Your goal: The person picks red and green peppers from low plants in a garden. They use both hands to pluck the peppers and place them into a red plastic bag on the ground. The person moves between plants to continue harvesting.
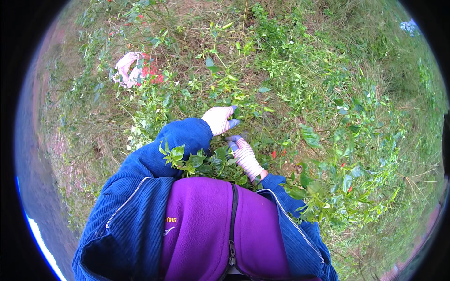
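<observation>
As both gloved hands, left hand [218, 120] and right hand [243, 154], sit close together, loosely curled in the chilli plant [220, 93], I judge stems may snap if tugged.

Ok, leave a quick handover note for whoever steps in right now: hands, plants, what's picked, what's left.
Left hand: gloved, reaching into the chili plant foliage; whether it holds anything cannot be told.
Right hand: gloved, down among the same leaves just below the left; grip hidden.
Things: red chilies show to the right of the hands. A pink bag with red contents lies on the grass at upper left.
Done: some red ones appear gathered by the bag.
Left: red chilies remain on the plants at right.
</observation>
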The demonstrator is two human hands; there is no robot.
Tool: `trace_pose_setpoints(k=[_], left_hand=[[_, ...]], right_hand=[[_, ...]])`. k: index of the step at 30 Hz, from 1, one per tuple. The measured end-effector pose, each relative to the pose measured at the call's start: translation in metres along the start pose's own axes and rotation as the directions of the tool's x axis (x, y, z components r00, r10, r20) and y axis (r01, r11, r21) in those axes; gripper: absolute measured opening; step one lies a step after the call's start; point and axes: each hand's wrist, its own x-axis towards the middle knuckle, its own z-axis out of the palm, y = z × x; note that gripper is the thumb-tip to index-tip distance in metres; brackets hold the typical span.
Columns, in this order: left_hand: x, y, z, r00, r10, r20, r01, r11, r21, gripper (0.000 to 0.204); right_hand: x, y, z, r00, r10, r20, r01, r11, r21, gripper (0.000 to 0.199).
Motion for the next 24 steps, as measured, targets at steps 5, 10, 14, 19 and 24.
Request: trace_pose_setpoints(k=[5, 10, 14, 19, 24], left_hand=[[-0.011, -0.007, 0.005, 0.995, 0.010, -0.104, -0.021, 0.994, -0.110, 0.032], [-0.028, -0.016, 0.016, 0.962, 0.218, -0.164, -0.233, 0.969, -0.078, 0.032], [-0.037, -0.017, 0.030, 0.976, 0.202, -0.081, -0.211, 0.970, -0.118, 0.032], [-0.034, -0.018, 0.055, 0.993, -0.118, 0.022, 0.082, 0.529, -0.845, 0.027], [-0.037, -0.024, 0.049, 0.959, -0.051, 0.280, 0.284, 0.176, -0.943, 0.025]], right_hand=[[-0.008, -0.034, 0.002, 0.979, -0.125, -0.158, 0.140, 0.986, 0.093, 0.037], [0.002, -0.050, -0.015, 0.995, -0.091, -0.031, 0.084, 0.981, -0.174, 0.078], [0.017, -0.036, -0.028, 0.974, -0.217, -0.069, 0.181, 0.921, -0.346, 0.030], [0.024, -0.011, -0.024, 0.974, -0.161, -0.162, 0.113, 0.956, -0.272, 0.014], [0.022, -0.005, -0.023, 0.966, -0.220, -0.138, 0.189, 0.959, -0.210, 0.011]])
